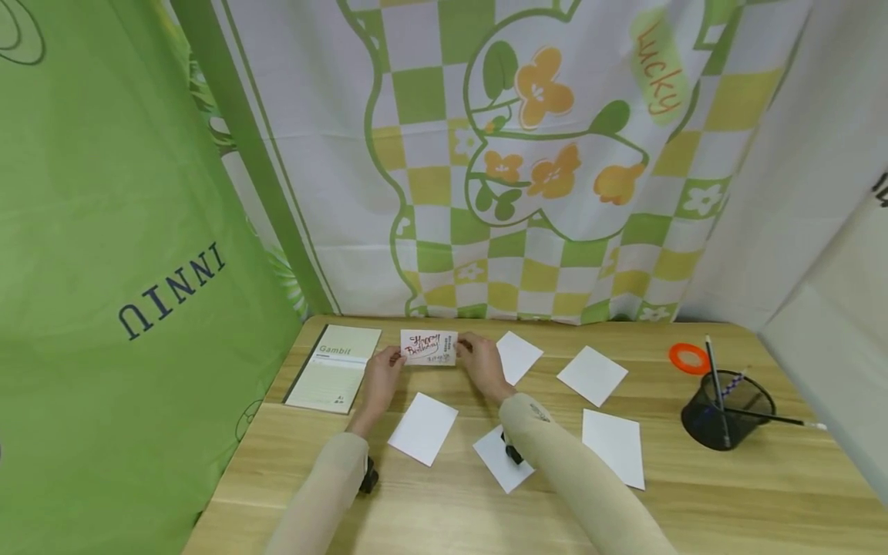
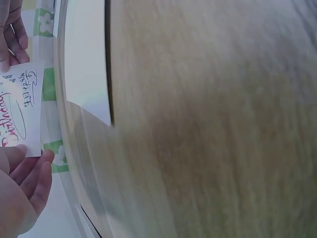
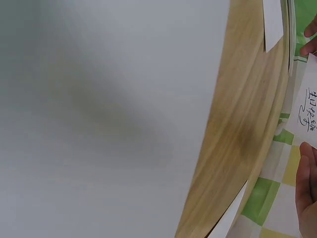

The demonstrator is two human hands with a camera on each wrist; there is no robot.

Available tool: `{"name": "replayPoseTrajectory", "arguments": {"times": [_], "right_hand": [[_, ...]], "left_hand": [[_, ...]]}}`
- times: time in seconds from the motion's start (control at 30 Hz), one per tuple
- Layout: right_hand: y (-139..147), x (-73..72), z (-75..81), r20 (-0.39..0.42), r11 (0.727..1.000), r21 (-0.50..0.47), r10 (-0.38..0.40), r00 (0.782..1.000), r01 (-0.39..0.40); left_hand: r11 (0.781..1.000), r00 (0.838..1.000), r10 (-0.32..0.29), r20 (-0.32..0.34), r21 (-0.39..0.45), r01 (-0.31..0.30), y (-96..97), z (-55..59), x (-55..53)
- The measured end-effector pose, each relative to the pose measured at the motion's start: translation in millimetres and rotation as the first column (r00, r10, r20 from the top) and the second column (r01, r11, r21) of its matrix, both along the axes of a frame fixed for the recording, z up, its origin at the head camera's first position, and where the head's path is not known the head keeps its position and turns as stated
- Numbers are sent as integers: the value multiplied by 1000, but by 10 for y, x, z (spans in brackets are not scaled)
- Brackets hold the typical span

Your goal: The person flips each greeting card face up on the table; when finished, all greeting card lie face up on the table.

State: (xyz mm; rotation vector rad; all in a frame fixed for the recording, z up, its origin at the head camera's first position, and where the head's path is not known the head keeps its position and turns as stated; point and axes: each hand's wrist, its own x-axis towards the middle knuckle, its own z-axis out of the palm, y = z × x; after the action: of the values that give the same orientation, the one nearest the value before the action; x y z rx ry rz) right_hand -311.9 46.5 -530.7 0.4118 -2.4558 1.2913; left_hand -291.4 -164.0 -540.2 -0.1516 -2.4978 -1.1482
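Observation:
A white birthday card (image 1: 429, 348) with red "Happy Birthday" lettering and dark handwriting is held up over the back of the table. My left hand (image 1: 380, 378) pinches its left edge, thumb on the front face, as the left wrist view shows. At the opposite edge my right hand (image 1: 483, 365) grips the card between thumb and fingers. In the left wrist view the card (image 2: 22, 111) stands between both hands, partly cut off by the frame. The right wrist view catches only one written corner of the card (image 3: 304, 109).
Several blank white cards, one a white card (image 1: 424, 428), lie about the wooden table (image 1: 430, 516). A "Gambit" notebook (image 1: 333, 370) is at the left. To the right stand a black mesh pen holder (image 1: 728, 420) with pencils and an orange ring (image 1: 689, 358). Patterned curtains hang behind.

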Motion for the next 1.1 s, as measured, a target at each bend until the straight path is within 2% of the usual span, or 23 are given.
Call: {"name": "replayPoseTrajectory", "arguments": {"times": [0.13, 0.37, 0.63, 0.83, 1.1], "right_hand": [[1, -16, -11, 2, 999, -32, -8, 1000, 8], [11, -19, -7, 92, 987, -163, 1, 996, 14], [23, -9, -17, 133, 996, -75, -41, 990, 51], [7, -4, -42, 165, 995, -95, 2, 986, 14], [-21, 9, -94, 222, 992, -105, -38, 974, 63]], "left_hand": [[1000, 1000, 2, -10, 22, -2, 8, -11, -4], [993, 999, 38, -15, 116, -36, 57, -17, -25], [975, 998, 47, 28, 214, -52, 99, -25, -58], [965, 998, 48, 49, 257, -59, 119, -3, -39], [945, 995, 33, 93, 321, -61, 141, 2, -22]]}}
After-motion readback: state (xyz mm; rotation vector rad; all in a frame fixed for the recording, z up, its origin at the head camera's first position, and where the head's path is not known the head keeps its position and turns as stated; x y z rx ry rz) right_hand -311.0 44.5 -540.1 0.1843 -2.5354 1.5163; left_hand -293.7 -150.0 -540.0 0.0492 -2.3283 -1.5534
